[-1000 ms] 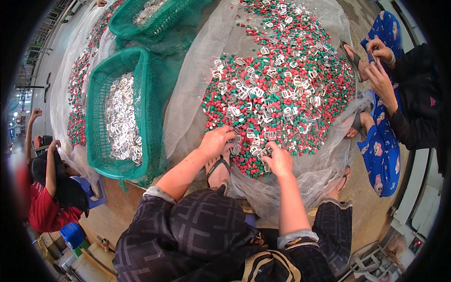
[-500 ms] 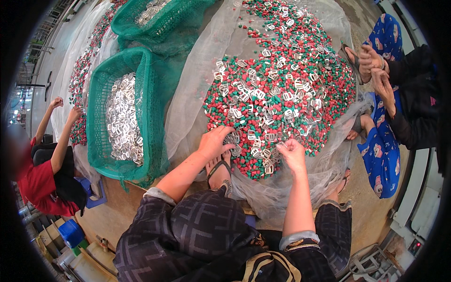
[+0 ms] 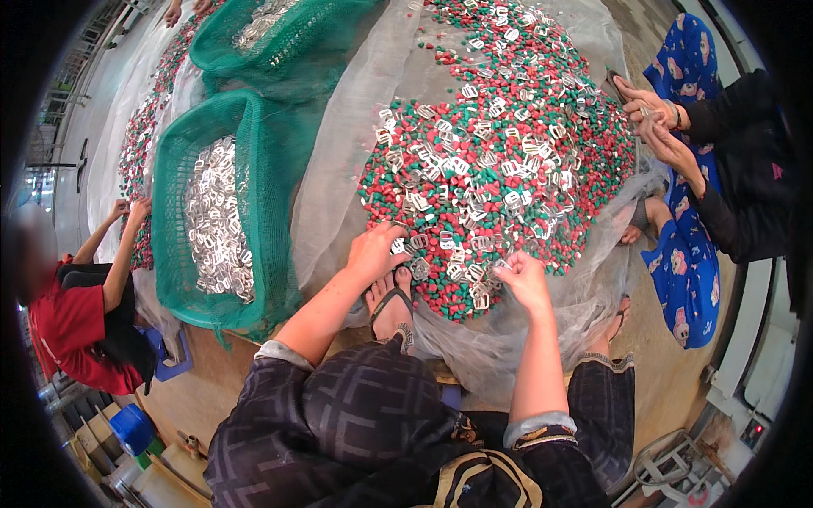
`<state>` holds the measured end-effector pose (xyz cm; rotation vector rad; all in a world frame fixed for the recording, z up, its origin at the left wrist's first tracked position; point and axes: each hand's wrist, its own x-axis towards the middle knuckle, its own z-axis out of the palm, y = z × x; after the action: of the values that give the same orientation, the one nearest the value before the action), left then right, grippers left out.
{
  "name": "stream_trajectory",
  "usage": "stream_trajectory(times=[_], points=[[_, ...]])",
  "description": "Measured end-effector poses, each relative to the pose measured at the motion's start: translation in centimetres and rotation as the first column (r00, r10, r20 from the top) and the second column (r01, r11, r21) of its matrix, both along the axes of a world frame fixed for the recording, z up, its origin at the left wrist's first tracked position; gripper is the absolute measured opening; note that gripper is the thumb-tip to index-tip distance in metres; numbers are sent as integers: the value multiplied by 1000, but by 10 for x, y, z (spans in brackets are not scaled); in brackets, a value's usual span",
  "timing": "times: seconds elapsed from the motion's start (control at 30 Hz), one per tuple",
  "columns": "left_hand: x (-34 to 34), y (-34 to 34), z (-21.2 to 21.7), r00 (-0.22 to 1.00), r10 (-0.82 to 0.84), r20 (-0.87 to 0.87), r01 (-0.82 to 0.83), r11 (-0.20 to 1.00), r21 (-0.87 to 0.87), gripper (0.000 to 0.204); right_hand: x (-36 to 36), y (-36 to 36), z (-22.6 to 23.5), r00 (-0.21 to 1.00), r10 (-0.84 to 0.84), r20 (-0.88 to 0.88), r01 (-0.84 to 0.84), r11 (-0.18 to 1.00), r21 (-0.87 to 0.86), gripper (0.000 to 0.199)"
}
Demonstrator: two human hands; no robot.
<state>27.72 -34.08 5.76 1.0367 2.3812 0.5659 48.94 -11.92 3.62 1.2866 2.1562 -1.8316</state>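
- Hundreds of small silver metal buckles [image 3: 474, 173] lie mixed into a heap of red and green pellets [image 3: 542, 212], spread on a sheet of pale netting [image 3: 356, 161] that keeps the loose bits from scattering over the floor.
- The left hand [image 3: 375, 252] rests palm-down on the near edge of the heap, fingers curled over a few buckles, as if raking them free of the pellets.
- The right hand [image 3: 523, 281] is closed in a pinch on one or two buckles, lifted just clear of the pile.
- A sandalled foot [image 3: 391, 306] sits between the hands, so the person squats right up against the heap.
- Left of it, a green mesh basket [image 3: 271, 169] holds only buckles, no pellets: sorted pieces look to be collected there, within reach.
- Across the heap, another person's hands [image 3: 656, 127] pick at its far edge.
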Motion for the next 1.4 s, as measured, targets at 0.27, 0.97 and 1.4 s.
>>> stream_trajectory(times=[0.27, 0.97, 1.4], points=[[-17, -1, -16, 933, 142, 332, -200, 969, 147, 17, 3, 1, 12, 981, 159, 108, -163, 986, 27, 17], [27, 0, 3, 996, -13, 89, 11, 1000, 20, 30, -3, -6, 14, 971, 202, 123, -191, 977, -97, 11], [-9, 3, 4, 254, -74, 964, -563, 799, 209, 24, -11, -13, 18, 975, 207, 75, -200, 975, -96, 7]])
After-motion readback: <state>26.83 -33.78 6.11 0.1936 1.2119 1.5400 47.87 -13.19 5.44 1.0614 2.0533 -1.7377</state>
